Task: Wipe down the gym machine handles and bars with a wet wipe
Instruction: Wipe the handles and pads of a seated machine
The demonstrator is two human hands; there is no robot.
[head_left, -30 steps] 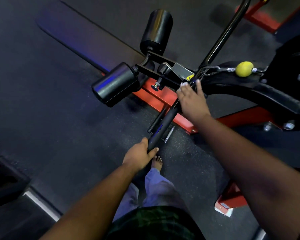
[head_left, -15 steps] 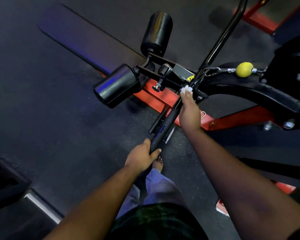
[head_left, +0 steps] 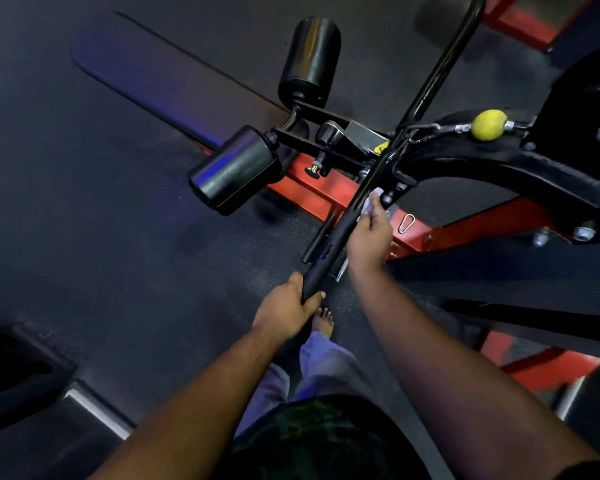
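Observation:
A long black bar point(head_left: 426, 84) runs diagonally from the top right down to a rubber-gripped handle point(head_left: 329, 251) near me. My left hand point(head_left: 284, 306) grips the near end of that handle. My right hand point(head_left: 369, 233) holds a white wet wipe point(head_left: 371, 200) against the right side of the bar, just above the grip and below the bar's central joint. Most of the wipe is hidden under my fingers.
Two black foam roller pads point(head_left: 234, 169) point(head_left: 309, 60) stick out from the red machine frame point(head_left: 316, 194). A yellow ball point(head_left: 489, 124) hangs on a chain at right beside a black curved pad point(head_left: 534, 174). A long bench pad point(head_left: 174, 88) lies left. My bare foot point(head_left: 323, 322) stands below the handle.
My right hand has slid down the bar toward me with the wipe, from the central joint to just above the grip. My left hand has kept its hold.

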